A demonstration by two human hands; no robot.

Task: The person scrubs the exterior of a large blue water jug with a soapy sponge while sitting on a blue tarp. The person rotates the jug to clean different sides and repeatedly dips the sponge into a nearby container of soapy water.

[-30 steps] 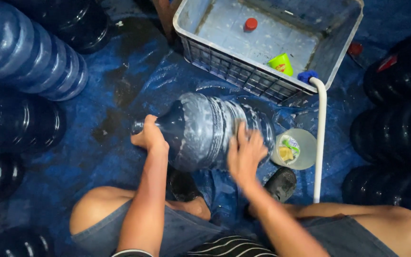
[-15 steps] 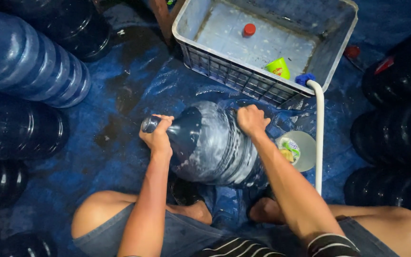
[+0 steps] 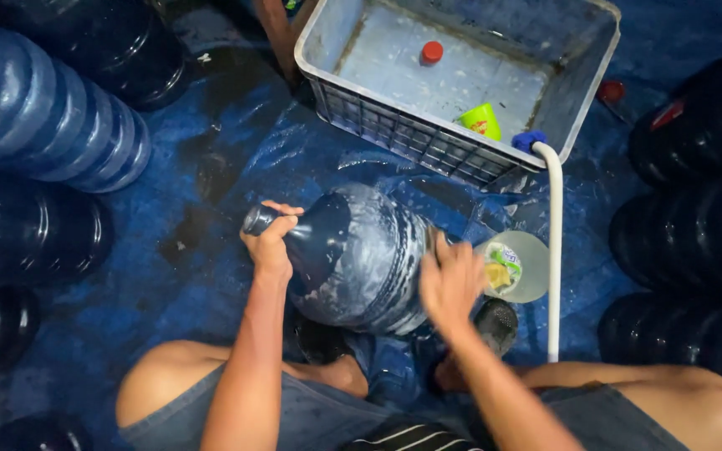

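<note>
one soapy jug (image 3: 361, 259), one crate (image 3: 394, 134), two hands (image 3: 271, 244)

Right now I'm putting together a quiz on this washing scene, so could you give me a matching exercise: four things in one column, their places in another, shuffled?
Things:
1. Small red round cap
2. Left hand
3. White bent plastic pipe
4. Right hand

Places:
A. Hooked over the rim of the grey plastic crate
B. On the soapy side of the large blue plastic water jug
C. Lying inside the crate
D. Grip around the jug's neck

Pairs: 1-C, 2-D, 3-A, 4-B
</note>
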